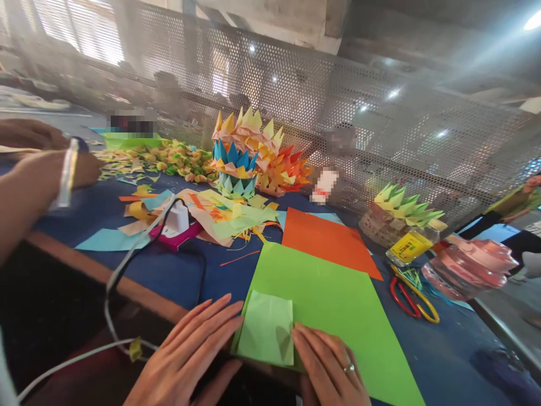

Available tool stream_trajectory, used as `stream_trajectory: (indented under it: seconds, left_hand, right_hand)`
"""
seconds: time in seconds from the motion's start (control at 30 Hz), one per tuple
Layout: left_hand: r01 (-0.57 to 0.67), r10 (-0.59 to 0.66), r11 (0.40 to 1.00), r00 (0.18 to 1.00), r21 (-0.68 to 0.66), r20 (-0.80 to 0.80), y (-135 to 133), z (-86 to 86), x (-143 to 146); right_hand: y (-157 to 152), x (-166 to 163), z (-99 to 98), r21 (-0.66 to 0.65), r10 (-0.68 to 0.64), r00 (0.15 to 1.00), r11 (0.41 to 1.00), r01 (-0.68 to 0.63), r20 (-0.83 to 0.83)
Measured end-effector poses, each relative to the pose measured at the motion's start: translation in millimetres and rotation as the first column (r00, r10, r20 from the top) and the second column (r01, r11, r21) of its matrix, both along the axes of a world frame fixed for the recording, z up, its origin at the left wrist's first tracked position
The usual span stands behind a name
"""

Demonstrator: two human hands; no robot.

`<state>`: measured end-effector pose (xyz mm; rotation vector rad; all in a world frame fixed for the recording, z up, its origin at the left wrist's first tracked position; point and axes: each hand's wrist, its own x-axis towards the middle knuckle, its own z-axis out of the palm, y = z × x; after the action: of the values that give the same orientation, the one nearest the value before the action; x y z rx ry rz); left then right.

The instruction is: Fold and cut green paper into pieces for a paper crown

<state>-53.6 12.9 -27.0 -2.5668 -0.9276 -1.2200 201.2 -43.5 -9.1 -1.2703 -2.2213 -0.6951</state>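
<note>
A small pale green paper rectangle lies on the near left corner of a large bright green sheet at the table's front edge. Just left of it is my left hand, its fingers stretched out and fingertips close to the paper's left edge. My right hand, wearing a ring, keeps its fingers together and holds the small paper at its right edge. Its thumb is mostly hidden beneath. Partly under the bright green sheet is an orange sheet.
Paper scraps and a pink power strip with cables lie left. Behind stand folded-paper rings and a heap of folded pieces. Scissors, a glue bottle and a pink bottle are right. Another person's arm reaches in left.
</note>
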Motion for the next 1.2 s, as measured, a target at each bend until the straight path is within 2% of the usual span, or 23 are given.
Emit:
stream_trajectory:
  seconds: [0.3, 0.43, 0.7, 0.97, 1.07, 1.2]
  left_hand:
    - [-0.001, -0.002, 0.997, 0.999, 0.076, 0.042, -1.6, -8.9, -6.6]
    - [0.031, -0.032, 0.998, 0.999, 0.055, 0.016, 0.4, -13.0, -8.9]
    - [0.065, -0.066, 0.998, 0.995, 0.027, 0.074, 2.4, -12.0, -7.9]
    - [0.046, -0.052, 0.999, 0.973, 0.028, 0.224, -0.4, -10.2, -1.2]
    - [0.048, -0.046, 0.999, 0.983, -0.005, 0.179, -0.7, -11.7, -0.8]
    - [0.086, -0.084, 0.994, 0.996, -0.060, 0.021, 2.8, -15.4, -0.2]
  right_hand:
    - [3.0, 6.7, 3.1, -0.004, 0.060, 0.990, 0.998, -0.060, 0.131]
    - [1.9, 4.6, 2.5, -0.002, 0.058, 0.984, 0.998, -0.058, 0.169]
    - [1.6, 1.5, 4.7, -0.006, 0.066, 0.976, 0.998, -0.066, 0.206]
    - [0.4, 3.3, 4.2, -0.030, 0.065, 0.977, 0.998, -0.060, 0.203]
    - [-0.7, 1.9, 6.7, -0.064, 0.062, 0.982, 0.997, -0.052, 0.178]
    - [-2.5, 1.2, 7.8, -0.075, 0.059, 0.981, 0.996, -0.046, 0.186]
